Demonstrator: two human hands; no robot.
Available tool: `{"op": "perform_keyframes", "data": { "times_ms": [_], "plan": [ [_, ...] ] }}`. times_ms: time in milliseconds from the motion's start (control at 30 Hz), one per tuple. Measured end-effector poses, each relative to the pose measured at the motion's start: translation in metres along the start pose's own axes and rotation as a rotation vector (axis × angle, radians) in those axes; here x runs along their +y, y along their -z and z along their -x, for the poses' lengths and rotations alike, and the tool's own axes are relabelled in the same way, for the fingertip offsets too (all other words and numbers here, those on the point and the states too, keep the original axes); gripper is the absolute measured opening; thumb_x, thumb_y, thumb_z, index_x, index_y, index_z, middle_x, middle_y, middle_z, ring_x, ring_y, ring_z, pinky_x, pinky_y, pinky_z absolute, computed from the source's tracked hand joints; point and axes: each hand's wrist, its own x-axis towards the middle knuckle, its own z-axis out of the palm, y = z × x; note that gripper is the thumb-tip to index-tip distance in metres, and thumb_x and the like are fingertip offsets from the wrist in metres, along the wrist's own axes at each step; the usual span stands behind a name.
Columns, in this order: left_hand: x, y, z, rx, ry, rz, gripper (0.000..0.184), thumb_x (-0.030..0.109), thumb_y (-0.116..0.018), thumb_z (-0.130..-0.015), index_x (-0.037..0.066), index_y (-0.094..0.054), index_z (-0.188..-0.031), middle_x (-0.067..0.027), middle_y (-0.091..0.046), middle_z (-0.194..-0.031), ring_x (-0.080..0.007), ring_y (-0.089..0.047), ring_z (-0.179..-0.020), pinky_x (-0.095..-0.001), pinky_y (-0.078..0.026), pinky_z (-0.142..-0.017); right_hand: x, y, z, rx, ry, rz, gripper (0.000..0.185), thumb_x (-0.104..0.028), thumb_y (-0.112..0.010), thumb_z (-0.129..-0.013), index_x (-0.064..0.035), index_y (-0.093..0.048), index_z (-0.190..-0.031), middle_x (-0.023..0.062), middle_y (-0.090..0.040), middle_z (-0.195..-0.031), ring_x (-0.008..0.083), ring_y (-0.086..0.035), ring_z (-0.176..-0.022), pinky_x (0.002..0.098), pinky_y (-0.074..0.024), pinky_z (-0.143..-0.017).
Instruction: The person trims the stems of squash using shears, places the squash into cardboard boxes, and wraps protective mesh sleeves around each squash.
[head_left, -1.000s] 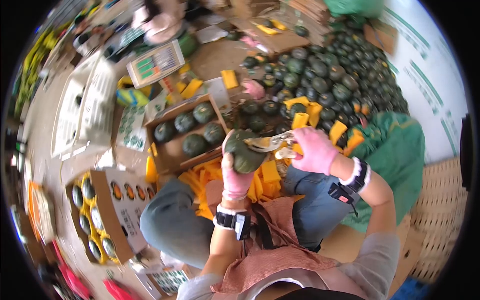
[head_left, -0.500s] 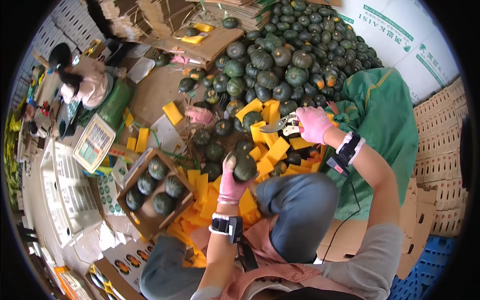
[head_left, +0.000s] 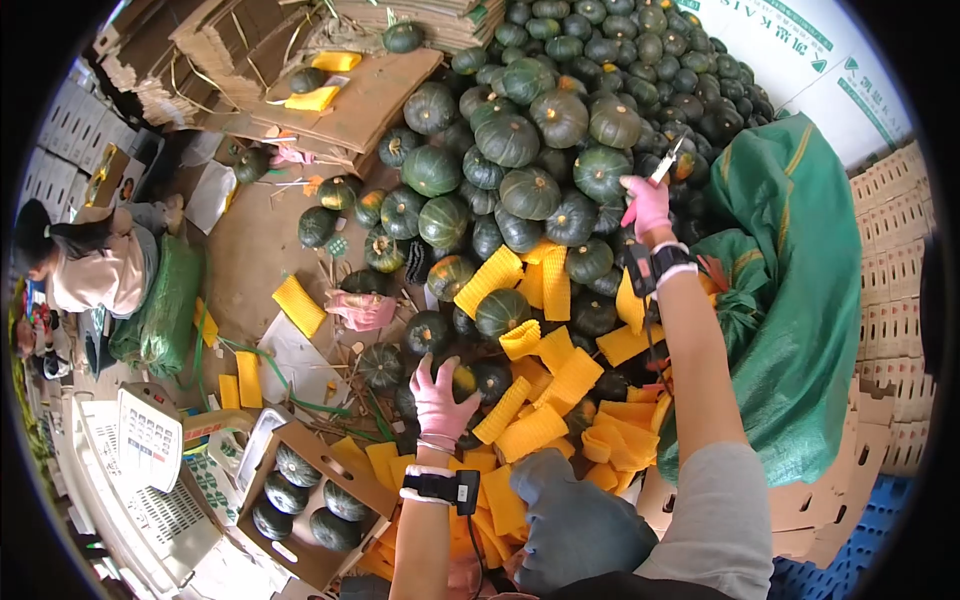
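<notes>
My left hand [head_left: 442,408], in a pink glove, has its fingers spread over several dark green pumpkins; a small pumpkin [head_left: 464,382] is right beside its thumb. Whether the fingertips touch anything is unclear. Farther out, my right hand [head_left: 648,208], also pink-gloved, grips pruning shears [head_left: 667,163] whose blades point up and away. It is over the edge of the big pumpkin heap [head_left: 530,140]. Yellow foam net sleeves [head_left: 535,430] lie between and below my hands, several of them around loose pumpkins.
An open cardboard box [head_left: 300,560] holding several pumpkins stands at lower left, beside a white plastic crate [head_left: 110,480]. On the right is a large green sack [head_left: 800,330]. Flattened cardboard [head_left: 375,105] lies at the back. Another person [head_left: 105,265] sits at far left.
My left hand has let go of the pumpkin it held and opened. My right hand has moved farther out with the shears, toward the heap. The view has shifted.
</notes>
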Motion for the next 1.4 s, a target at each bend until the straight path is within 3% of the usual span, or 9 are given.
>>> {"op": "perform_keyframes", "data": {
  "times_ms": [167, 300, 467, 600, 700, 767, 833, 933, 1400],
  "plan": [
    [-0.021, -0.009, -0.011, -0.071, 0.022, 0.053, 0.055, 0.028, -0.072, -0.068, 0.010, -0.054, -0.116, -0.0186, -0.045, -0.123, -0.0384, -0.043, -0.110, -0.0446, -0.036, -0.096, 0.023, -0.017, -0.021, 0.101, 0.294, 0.277, 0.040, -0.015, -0.077, -0.064, -0.0007, -0.049, -0.089, 0.0078, -0.053, -0.072, 0.0184, -0.046, -0.037, 0.0333, -0.0334, -0.031],
    [-0.013, -0.006, -0.017, -0.055, -0.054, 0.079, 0.046, 0.023, -0.071, -0.069, 0.008, -0.057, -0.111, -0.0164, -0.049, -0.117, -0.0363, -0.045, -0.108, -0.0423, -0.038, -0.094, -0.001, -0.024, -0.002, -0.055, -0.086, 0.215, 0.027, -0.019, -0.076, -0.069, -0.0066, -0.052, -0.064, 0.0031, -0.048, -0.046, 0.0170, -0.045, -0.032, 0.0285, -0.0287, -0.031],
    [0.039, 0.014, -0.026, 0.197, -0.101, 0.351, 0.041, 0.006, -0.072, -0.068, 0.003, -0.057, -0.106, -0.0149, -0.054, -0.111, -0.0330, -0.054, -0.100, -0.0385, -0.044, -0.088, 0.001, -0.018, 0.008, -0.079, 0.036, 0.093, 0.028, -0.023, -0.072, -0.073, -0.0050, -0.051, -0.066, 0.0071, -0.053, -0.048, 0.0205, -0.050, -0.033, 0.0277, -0.0327, -0.032],
    [0.072, 0.002, -0.019, -0.040, -0.082, 0.881, 0.064, 0.019, -0.079, -0.068, 0.006, -0.048, -0.123, -0.0141, -0.048, -0.124, -0.0297, -0.046, -0.116, -0.0395, -0.039, -0.096, -0.018, -0.011, 0.073, -0.366, -0.092, -0.163, 0.055, -0.028, -0.062, -0.076, 0.0036, -0.044, -0.118, 0.0111, -0.062, -0.083, 0.0224, -0.054, -0.046, 0.0314, -0.0454, -0.043],
    [0.122, 0.006, -0.024, -0.117, 0.037, 1.526, 0.115, 0.033, -0.084, -0.061, 0.009, -0.007, -0.143, -0.0144, -0.026, -0.142, -0.0262, -0.023, -0.134, -0.0461, -0.025, -0.106, -0.037, -0.016, 0.171, -0.562, -0.356, -0.184, 0.069, -0.018, -0.061, -0.075, -0.0064, -0.031, -0.135, 0.0096, -0.059, -0.104, 0.0139, -0.055, -0.052, 0.0276, -0.0454, -0.031],
    [0.134, 0.016, -0.026, 0.016, 0.053, 1.918, 0.098, 0.023, -0.085, -0.060, 0.006, -0.026, -0.137, -0.0124, -0.044, -0.128, -0.0243, -0.042, -0.120, -0.0391, -0.035, -0.099, -0.050, -0.019, 0.220, -0.757, -0.363, -0.024, 0.078, -0.014, -0.069, -0.068, -0.0051, -0.028, -0.135, 0.0103, -0.056, -0.108, 0.0133, -0.055, -0.056, 0.0261, -0.0448, -0.033],
    [0.111, 0.034, -0.015, 0.049, 0.114, 1.966, 0.075, 0.011, -0.081, -0.060, 0.003, -0.042, -0.124, -0.0069, -0.056, -0.113, -0.0186, -0.054, -0.102, -0.0326, -0.043, -0.092, -0.066, -0.026, 0.254, -0.959, -0.272, 0.106, 0.078, -0.013, -0.076, -0.061, -0.0001, -0.035, -0.126, 0.0099, -0.056, -0.105, 0.0141, -0.057, -0.064, 0.0247, -0.0433, -0.037],
    [0.093, 0.082, 0.021, 0.129, 0.028, 1.502, 0.074, 0.005, -0.081, -0.060, 0.004, -0.042, -0.122, -0.0066, -0.054, -0.113, -0.0156, -0.053, -0.103, -0.0314, -0.044, -0.090, -0.086, -0.019, 0.271, -0.863, 0.678, 0.817, 0.069, -0.022, -0.080, -0.052, -0.0015, -0.044, -0.108, 0.0124, -0.051, -0.090, 0.0298, -0.051, -0.086, 0.0437, -0.0402, -0.078],
    [0.124, 0.186, 0.189, 0.157, -0.072, 1.266, 0.076, 0.004, -0.080, -0.055, 0.003, -0.042, -0.121, -0.0063, -0.055, -0.109, -0.0140, -0.052, -0.101, -0.0296, -0.044, -0.089, -0.254, -0.020, 0.373, -1.232, 1.399, 1.343, 0.082, -0.049, -0.075, -0.047, 0.0010, -0.047, -0.105, 0.0146, -0.052, -0.100, 0.0299, -0.048, -0.099, 0.0389, -0.0355, -0.088]
  ]
}}
